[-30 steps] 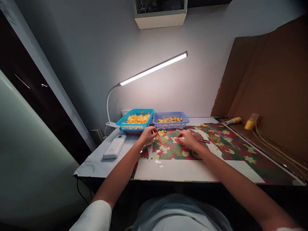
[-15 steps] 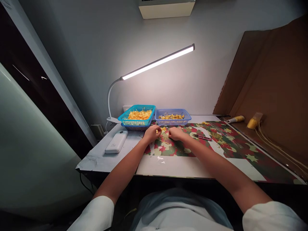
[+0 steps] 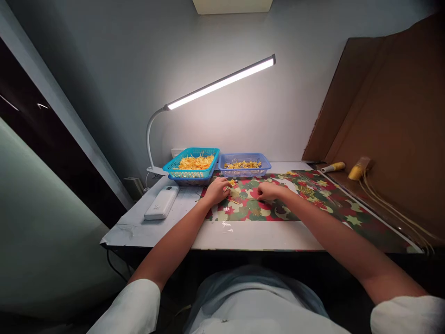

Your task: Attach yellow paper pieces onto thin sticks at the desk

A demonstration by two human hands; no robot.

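Two white sleeves (image 3: 139, 301) lie nearest, one on each forearm. Beyond them is one table (image 3: 132, 232), with one patterned sheet (image 3: 278, 211) over its middle and right. One white power bank (image 3: 162, 203) rests at the left.

The left grip (image 3: 217, 191) is narrow, its fingers bent over several slender stems (image 3: 232, 201), too overlapped to count; whether the fingertips close on any, I cannot tell. The stems lie just beside it, between the hands. The right grip (image 3: 269, 191) is narrow too, pinching one thin strand (image 3: 247, 199) that runs from its fingertips toward the stems. One small yellow piece (image 3: 233, 183) is near the left fingertips.

Behind the hands are three baskets: one teal basket (image 3: 167, 170) of yellow strips (image 3: 196, 163) on one dark blue basket (image 3: 191, 182), and one periwinkle basket (image 3: 243, 172) of yellow-brown pieces (image 3: 243, 164) beside them. One lit lamp (image 3: 222, 83) arches above. One cardboard panel (image 3: 389, 111) stands at the far right.
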